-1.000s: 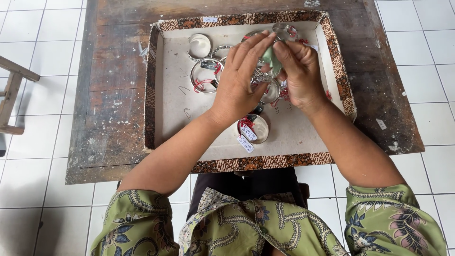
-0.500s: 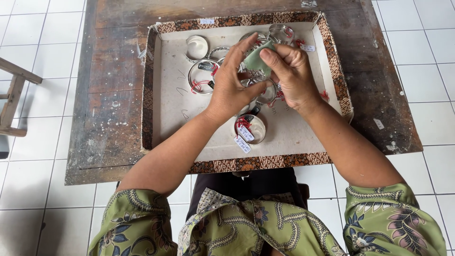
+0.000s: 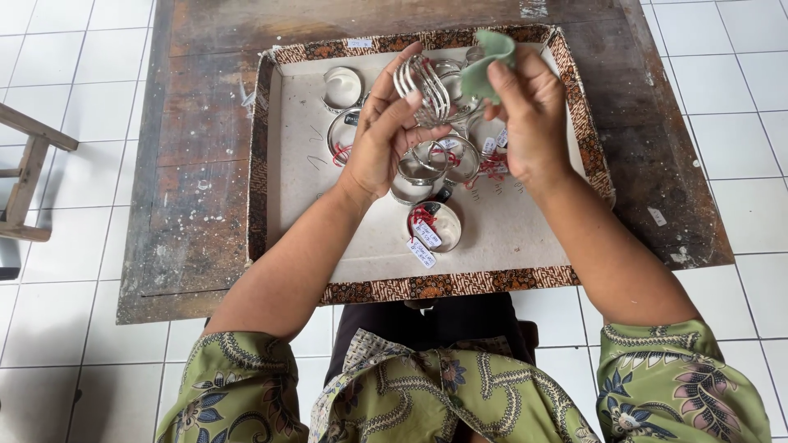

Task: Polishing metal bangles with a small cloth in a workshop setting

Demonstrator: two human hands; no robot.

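Left hand (image 3: 386, 139): fingers curled around a wide silver cuff bracelet (image 3: 423, 89) of several parallel bands, gripped between thumb and fingertips and raised above the tray. Right hand (image 3: 529, 123): thumb and fingers pinched on a small pale-green cloth (image 3: 488, 66), which touches the cuff's right side. Beneath both hands: shallow tray (image 3: 295, 213) with a pale floor and a brown patterned border. In the tray, under and just beside the hands, a cluster of silver bangles (image 3: 447, 160), several with red thread and small white tags. One tagged bangle (image 3: 433, 227) lies apart, nearer the person. Two more bangles (image 3: 342, 86) sit at the tray's far left part. Tray rests on a worn dark wooden table (image 3: 197, 205), set on a white tiled floor (image 3: 74, 66). Person wears green patterned sleeves (image 3: 238, 394).
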